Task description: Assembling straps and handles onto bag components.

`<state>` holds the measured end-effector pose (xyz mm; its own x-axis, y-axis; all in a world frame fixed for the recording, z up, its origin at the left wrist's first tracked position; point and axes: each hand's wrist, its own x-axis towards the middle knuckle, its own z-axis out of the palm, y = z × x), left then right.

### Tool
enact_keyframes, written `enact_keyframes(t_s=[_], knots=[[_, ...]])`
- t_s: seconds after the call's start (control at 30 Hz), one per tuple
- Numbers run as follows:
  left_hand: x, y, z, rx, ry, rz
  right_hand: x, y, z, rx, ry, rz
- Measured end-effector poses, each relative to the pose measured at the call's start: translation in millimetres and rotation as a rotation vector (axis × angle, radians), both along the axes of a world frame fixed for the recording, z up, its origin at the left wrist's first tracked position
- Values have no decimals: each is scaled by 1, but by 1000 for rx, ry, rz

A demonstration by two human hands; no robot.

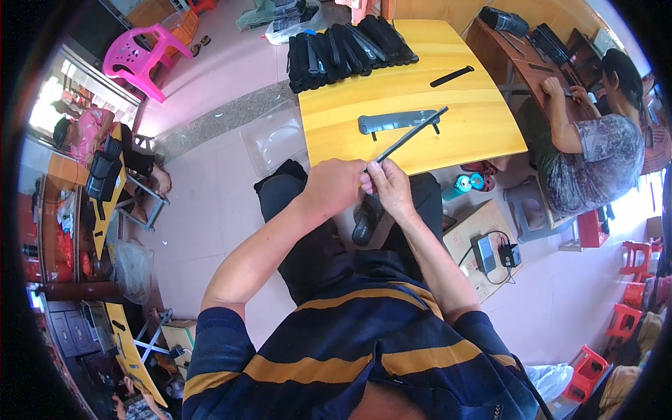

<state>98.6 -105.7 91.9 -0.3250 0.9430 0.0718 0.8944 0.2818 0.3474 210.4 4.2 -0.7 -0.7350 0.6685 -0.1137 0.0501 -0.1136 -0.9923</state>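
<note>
Both of my hands are together at the near edge of the yellow table (pixel 483 140). A long, narrow black strip (pixel 413 133) slants up and right from them across the tabletop. My right hand (pixel 392 187) pinches it near its lower end. My left hand (pixel 334 185) is closed beside it at that same end, its fingertips partly hidden. Under the strip lies a flat dark grey panel (pixel 385 123) with rounded ends and short black tabs. A short black strap (pixel 451 76) rests farther right. Along the far side sits a row of bundled black straps (pixel 350 49).
A turquoise bottle (pixel 458 186) stands under the table's right side. A cardboard box (pixel 476 238) holds a device with a cable. At the right a co-worker (pixel 595 140) sits at a brown table. A clear plastic tray (pixel 275 138) and pink chair (pixel 143 59) are left.
</note>
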Motion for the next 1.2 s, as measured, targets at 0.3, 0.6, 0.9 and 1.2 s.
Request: enact_keyframes(t_s=[0.3,0.6,0.9,1.2], knots=[[-8,5,-11,25,-29,-30,0,8,-13,-140,134,124],[-8,5,-19,26,-34,-32,0,4,-6,-134,76,102],[-9,5,-21,0,-1,-43,0,6,-11,-233,76,82],[-12,0,-21,58,-54,-50,-1,5,-17,-248,115,141]])
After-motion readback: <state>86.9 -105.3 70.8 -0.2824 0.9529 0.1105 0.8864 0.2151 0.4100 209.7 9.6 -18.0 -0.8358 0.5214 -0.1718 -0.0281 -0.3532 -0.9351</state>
